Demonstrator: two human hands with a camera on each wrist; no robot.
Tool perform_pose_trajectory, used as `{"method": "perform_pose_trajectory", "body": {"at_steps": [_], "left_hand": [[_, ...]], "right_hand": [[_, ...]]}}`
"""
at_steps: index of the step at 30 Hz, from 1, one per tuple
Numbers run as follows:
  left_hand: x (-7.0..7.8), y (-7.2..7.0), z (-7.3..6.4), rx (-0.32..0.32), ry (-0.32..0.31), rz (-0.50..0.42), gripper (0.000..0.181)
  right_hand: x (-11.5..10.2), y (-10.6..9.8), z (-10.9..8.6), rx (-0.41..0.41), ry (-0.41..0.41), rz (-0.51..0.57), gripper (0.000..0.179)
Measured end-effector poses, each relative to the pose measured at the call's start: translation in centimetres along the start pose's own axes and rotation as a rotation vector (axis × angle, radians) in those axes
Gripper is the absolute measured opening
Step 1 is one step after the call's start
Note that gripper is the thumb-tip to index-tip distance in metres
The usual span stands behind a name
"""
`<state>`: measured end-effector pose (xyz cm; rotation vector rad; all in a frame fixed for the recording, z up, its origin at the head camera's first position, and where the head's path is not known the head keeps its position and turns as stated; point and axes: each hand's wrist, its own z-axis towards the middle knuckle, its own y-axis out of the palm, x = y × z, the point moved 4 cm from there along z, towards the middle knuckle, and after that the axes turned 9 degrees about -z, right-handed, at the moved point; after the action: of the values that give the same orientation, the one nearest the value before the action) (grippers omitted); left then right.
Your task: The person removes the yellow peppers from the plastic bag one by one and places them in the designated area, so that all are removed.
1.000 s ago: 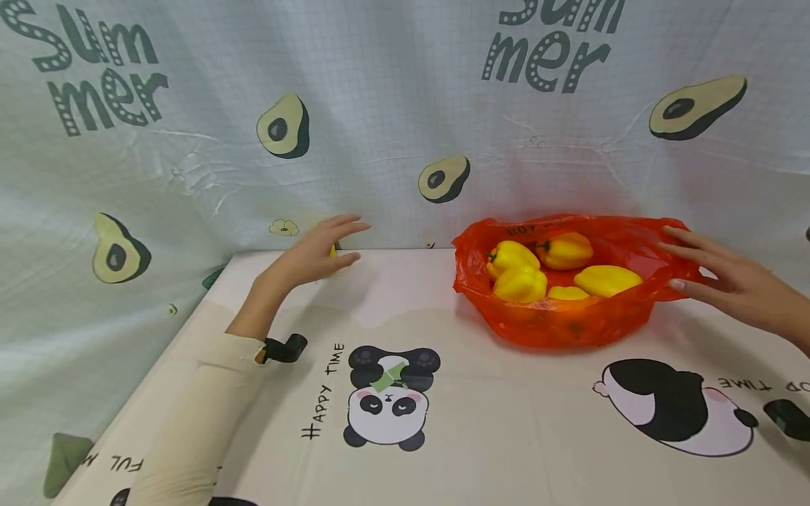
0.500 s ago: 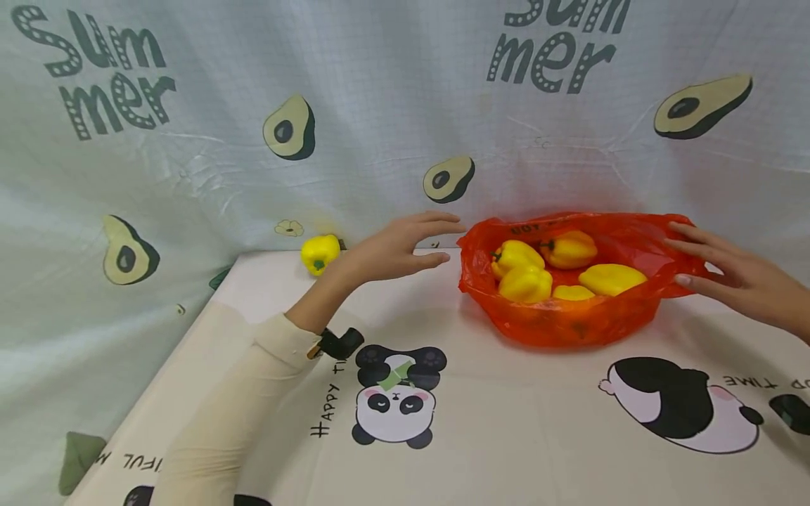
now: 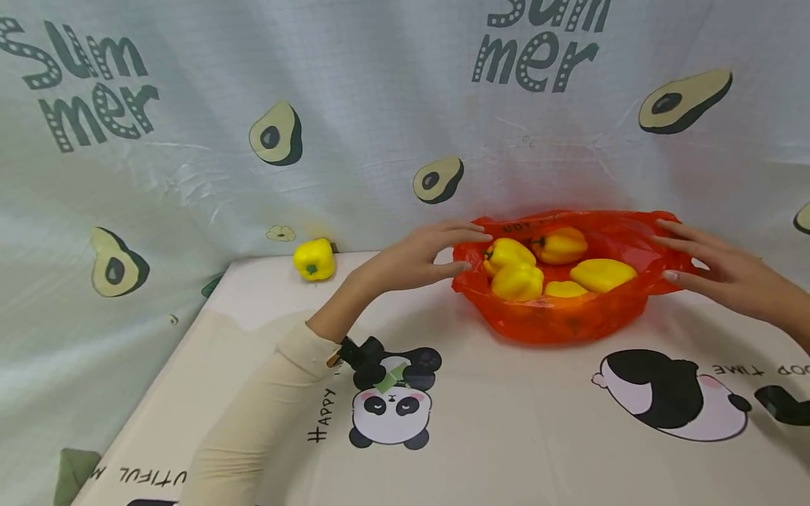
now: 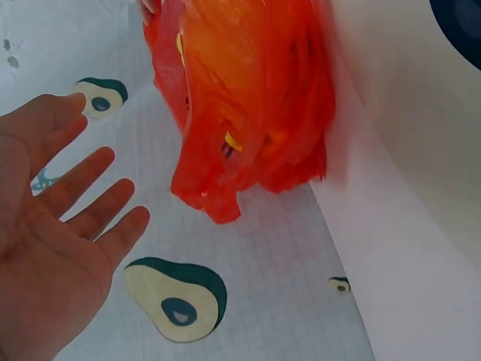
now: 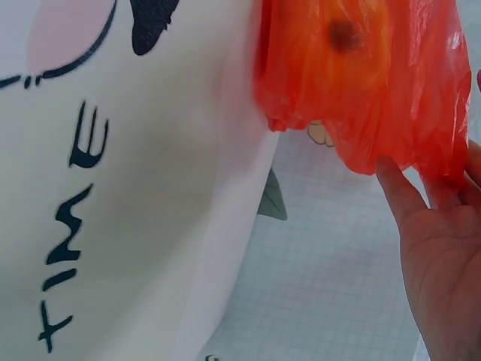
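Here — right hand (image 3: pixel 728 273) on bag (image 3: pixel 550 327)

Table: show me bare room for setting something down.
Bare tablecloth lies in front of the red bag, between the panda print and the larger animal print. Another patch lies left of the sleeve, nearer than the lone yellow pepper. Crowded: the bag, holding other peppers, with the left hand and right hand at its sides.
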<state>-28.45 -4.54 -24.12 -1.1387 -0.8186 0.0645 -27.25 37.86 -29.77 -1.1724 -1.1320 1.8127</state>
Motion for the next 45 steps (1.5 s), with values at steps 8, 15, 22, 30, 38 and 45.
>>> {"method": "perform_pose_trajectory", "body": {"at_steps": [8,15,22,30,38,45], "left_hand": [[0.8,0.8,2.4,-0.056,0.026,-0.016,0.051],[1.3,0.8,5.0,-0.117,0.019,0.04,0.053],[0.4,1.5,5.9,-0.117,-0.003,0.038,0.052],[-0.2,3.6,6.8,-0.202,0.01,-0.028,0.046],[-0.4,4.2,8.2,-0.271,-0.011,-0.003,0.046],[-0.1,3.6,9.7,-0.402,-0.091,-0.005,0.05]], "right_hand": [[-0.2,0.3,-0.3,0.049,-0.01,0.049,0.061],[-0.4,0.1,0.0,0.039,-0.029,0.071,0.06],[-0.7,-0.2,0.5,0.035,-0.078,0.054,0.06],[0.2,-0.2,-0.3,0.059,-0.108,0.03,0.059],[0.7,-0.6,-0.3,0.051,-0.107,-0.019,0.059],[0.8,-0.6,-0.1,0.028,-0.089,-0.064,0.06]]}}
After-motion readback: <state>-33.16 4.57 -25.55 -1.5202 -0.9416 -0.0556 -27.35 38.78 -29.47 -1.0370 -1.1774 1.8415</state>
